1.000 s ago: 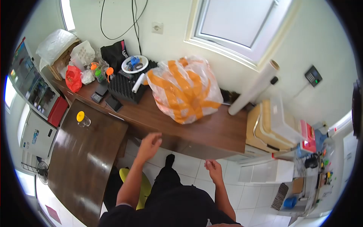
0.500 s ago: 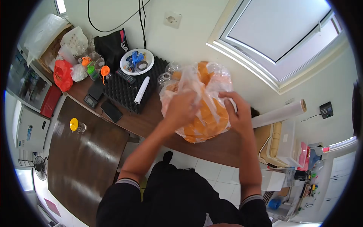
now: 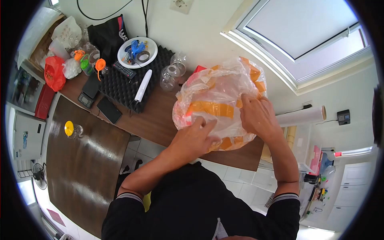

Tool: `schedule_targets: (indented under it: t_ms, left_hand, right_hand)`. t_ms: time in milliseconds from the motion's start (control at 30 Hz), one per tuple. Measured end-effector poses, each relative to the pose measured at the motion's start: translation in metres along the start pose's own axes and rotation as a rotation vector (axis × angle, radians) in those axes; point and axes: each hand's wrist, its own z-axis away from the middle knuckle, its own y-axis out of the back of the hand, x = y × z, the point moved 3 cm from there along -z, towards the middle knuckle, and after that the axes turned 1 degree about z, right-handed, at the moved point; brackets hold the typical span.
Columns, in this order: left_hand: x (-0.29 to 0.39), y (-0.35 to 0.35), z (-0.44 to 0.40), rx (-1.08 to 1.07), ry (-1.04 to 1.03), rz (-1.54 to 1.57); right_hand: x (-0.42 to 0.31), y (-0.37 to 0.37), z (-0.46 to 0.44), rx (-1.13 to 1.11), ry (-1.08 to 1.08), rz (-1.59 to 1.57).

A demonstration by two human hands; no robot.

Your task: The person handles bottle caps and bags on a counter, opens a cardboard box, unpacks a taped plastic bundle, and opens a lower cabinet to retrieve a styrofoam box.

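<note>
While a white round plastic tray [image 3: 152,49] rests on black egg-crate foam [image 3: 113,85], apparently to keep its loose small items together, clear plastic jars [image 3: 170,78] sit to its right on the brown wooden counter [image 3: 154,125]. Farther right on this counter is the bulky translucent plastic bag with orange tape [image 3: 224,92]. The left hand [image 3: 193,138] is at its near left side, thumb and forefinger spread, seemingly to steady it. The right hand [image 3: 261,118] bends its fingers onto the right side, presumably as counter-support; whether they pinch film cannot be determined. Compared with half a second earlier, the bag presents a paler face, and the jars are more exposed.
</note>
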Motion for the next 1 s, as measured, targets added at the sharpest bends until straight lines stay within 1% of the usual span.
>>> schedule_targets:
  t_ms: [67, 167, 267, 367, 467, 567, 667, 767, 867, 1000]
  left_hand:
    - [0.0, 0.002, -0.024, -0.013, 0.036, -0.01]
    - [-0.002, -0.006, -0.056, 0.358, -0.381, -0.236]
    - [-0.011, -0.033, -0.08, 0.09, -0.561, -0.06]
    - [-0.013, -0.06, -0.086, 0.13, -0.588, -0.238]
    - [-0.002, -0.054, -0.081, 0.178, -0.371, -0.385]
    - [0.002, -0.038, -0.072, 0.21, -0.306, -0.401]
    - [0.012, -0.022, -0.054, 0.211, -0.294, -0.382]
    - [0.026, -0.01, -0.028, 0.213, -0.367, -0.422]
    - [0.039, -0.006, -0.006, 0.191, -0.313, -0.388]
    - [0.05, -0.006, 0.016, 0.146, -0.228, -0.349]
  right_hand:
    - [0.006, 0.001, 0.007, -0.034, -0.059, 0.028]
    - [0.012, 0.008, 0.022, -0.082, -0.053, -0.078]
    - [0.024, -0.002, 0.041, -0.008, 0.004, -0.046]
    - [0.028, -0.002, 0.047, 0.189, -0.057, -0.061]
    - [0.038, -0.014, 0.046, 0.296, -0.079, 0.014]
    - [0.033, -0.006, 0.047, 0.369, -0.115, 0.055]
    - [0.027, 0.01, 0.054, 0.343, -0.102, -0.004]
    - [0.016, 0.028, 0.07, 0.292, -0.013, 0.034]
    - [0.007, 0.035, 0.084, 0.262, 0.026, 0.004]
    - [-0.003, 0.055, 0.104, 0.166, 0.035, -0.016]
